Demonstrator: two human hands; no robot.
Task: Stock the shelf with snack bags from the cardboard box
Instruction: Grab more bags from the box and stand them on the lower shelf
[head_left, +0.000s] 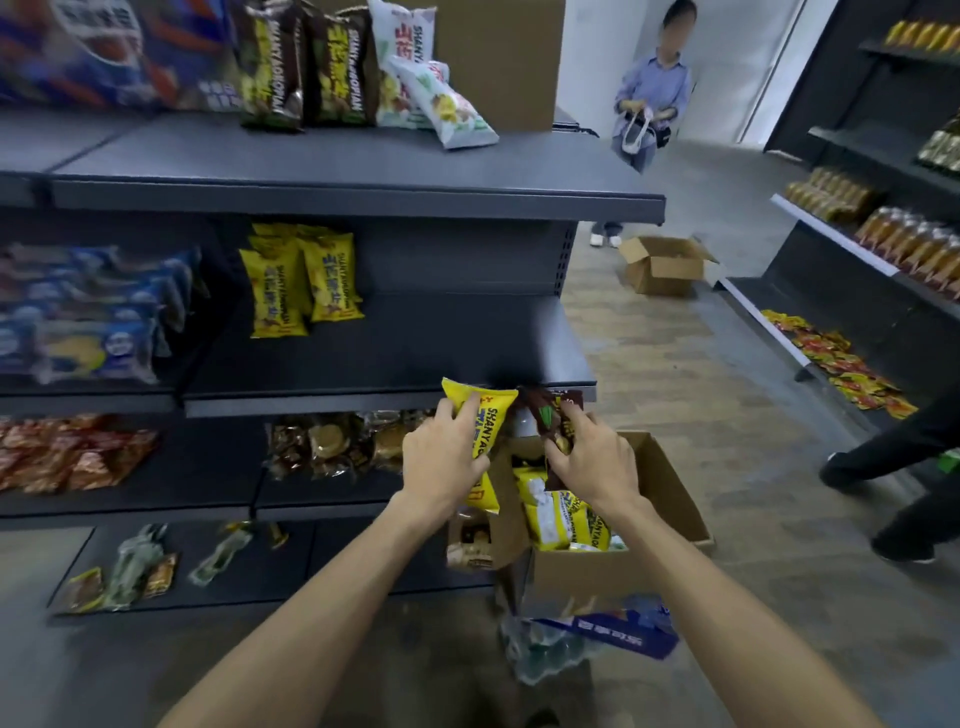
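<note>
At lower centre of the frame, a blue-printed plastic pack (613, 631) lies on the floor just below the open cardboard box (670, 488). Inside the box are yellow snack bags (563, 519). Above it, the left hand (444, 460) has its fingers curled round a yellow snack bag (491, 415), and the right hand (592, 462) grips a brown snack bag (550, 415); both bags are just in front of the middle shelf's edge (363, 402). Further back on that shelf stand more yellow bags (301, 280). On the top shelf (332, 192), brown bags (306, 62) stand beside white bags (426, 88). At upper right, a second open box (665, 265) sits on the floor near a standing person (652, 88).
</note>
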